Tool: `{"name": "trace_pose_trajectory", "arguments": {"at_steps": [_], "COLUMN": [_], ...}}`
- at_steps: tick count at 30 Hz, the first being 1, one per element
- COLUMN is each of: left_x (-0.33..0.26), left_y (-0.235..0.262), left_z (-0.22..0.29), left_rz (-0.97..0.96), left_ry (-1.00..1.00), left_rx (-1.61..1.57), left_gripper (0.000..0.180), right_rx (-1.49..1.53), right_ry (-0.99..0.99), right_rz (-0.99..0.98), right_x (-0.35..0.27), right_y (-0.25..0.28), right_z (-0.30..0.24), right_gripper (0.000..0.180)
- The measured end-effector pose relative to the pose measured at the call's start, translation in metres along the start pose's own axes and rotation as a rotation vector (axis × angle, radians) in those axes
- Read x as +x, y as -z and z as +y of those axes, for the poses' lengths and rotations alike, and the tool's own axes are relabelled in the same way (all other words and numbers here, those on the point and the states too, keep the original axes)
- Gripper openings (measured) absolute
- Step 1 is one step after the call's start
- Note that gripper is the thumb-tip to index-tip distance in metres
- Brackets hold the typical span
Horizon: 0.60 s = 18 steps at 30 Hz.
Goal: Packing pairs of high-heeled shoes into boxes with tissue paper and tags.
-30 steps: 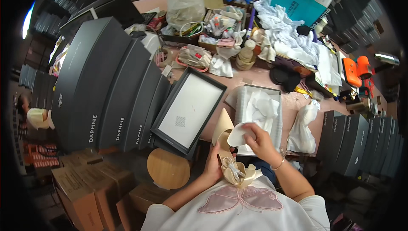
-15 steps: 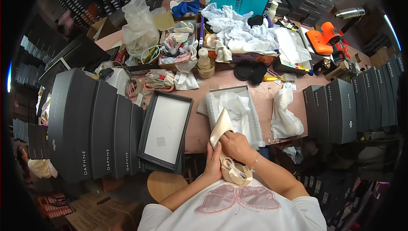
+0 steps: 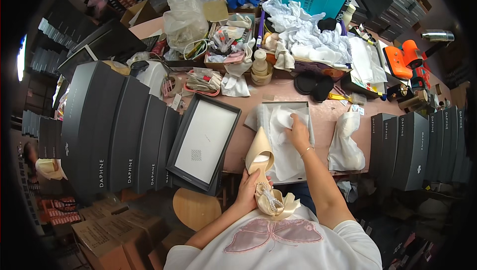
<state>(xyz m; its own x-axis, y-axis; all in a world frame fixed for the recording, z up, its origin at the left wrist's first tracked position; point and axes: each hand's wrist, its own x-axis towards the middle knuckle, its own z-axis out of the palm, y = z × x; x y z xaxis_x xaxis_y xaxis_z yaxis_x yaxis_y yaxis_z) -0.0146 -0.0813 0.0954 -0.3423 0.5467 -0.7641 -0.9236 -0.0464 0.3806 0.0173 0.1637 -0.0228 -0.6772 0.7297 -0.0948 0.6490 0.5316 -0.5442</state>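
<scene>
My left hand (image 3: 247, 188) is wrapped around the side of a cream pointed-toe shoe (image 3: 260, 146), its toe pointing away from me. A string of pearls crosses the shoe's strap, and a cream bow sits at the heel end. White stuffing shows inside the toe opening. Farther off, my right hand (image 3: 298, 132) reaches over an open grey shoebox (image 3: 309, 121), its fingers closed on white tissue paper (image 3: 284, 119). More crumpled tissue lines the box. To the right on the table lies a white-wrapped bundle (image 3: 346, 143), its contents hidden.
A grey box lid (image 3: 201, 138) lies inside-up at left. Rows of grey shoeboxes stand at left (image 3: 107, 136) and right (image 3: 413, 146). Along the back are a tray of crumpled white paper (image 3: 310, 39), a black heart-shaped case (image 3: 314, 86) and an orange tape dispenser (image 3: 399, 63). A wooden stool (image 3: 197, 210) stands below.
My right hand has left the shoe's opening and moved forward to the tissue in the box. White stuffing now shows in the shoe, which my left hand still holds. The view has shifted.
</scene>
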Motion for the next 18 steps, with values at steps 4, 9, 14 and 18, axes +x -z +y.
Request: {"name": "trace_pose_trajectory", "arguments": {"at_steps": [4,9,14,18], "left_x": [0.018,0.021,0.009,0.022], "left_y": [0.008,0.010,0.006,0.027], "left_z": [0.003,0.005,0.009,0.008], "left_rz": [0.038,-0.048,-0.006,-0.050], "left_ry": [0.001,0.038,-0.007,0.084], "left_rx": [-0.057,-0.029,0.005,-0.095], "left_gripper": [0.036,0.037,0.042,0.046], "right_rx": [-0.019,-0.137,-0.037,0.053], "right_ry": [0.139,0.269,0.093,0.558], "right_rz": [-0.121,-0.142,-0.152,0.114], "right_x": [-0.020,-0.010,-0.006,-0.049], "right_y": [0.048,0.033,0.026,0.083], "right_z": [-0.022,-0.022,-0.019,-0.076], "right_gripper": [0.060,0.064,0.038,0.024]}}
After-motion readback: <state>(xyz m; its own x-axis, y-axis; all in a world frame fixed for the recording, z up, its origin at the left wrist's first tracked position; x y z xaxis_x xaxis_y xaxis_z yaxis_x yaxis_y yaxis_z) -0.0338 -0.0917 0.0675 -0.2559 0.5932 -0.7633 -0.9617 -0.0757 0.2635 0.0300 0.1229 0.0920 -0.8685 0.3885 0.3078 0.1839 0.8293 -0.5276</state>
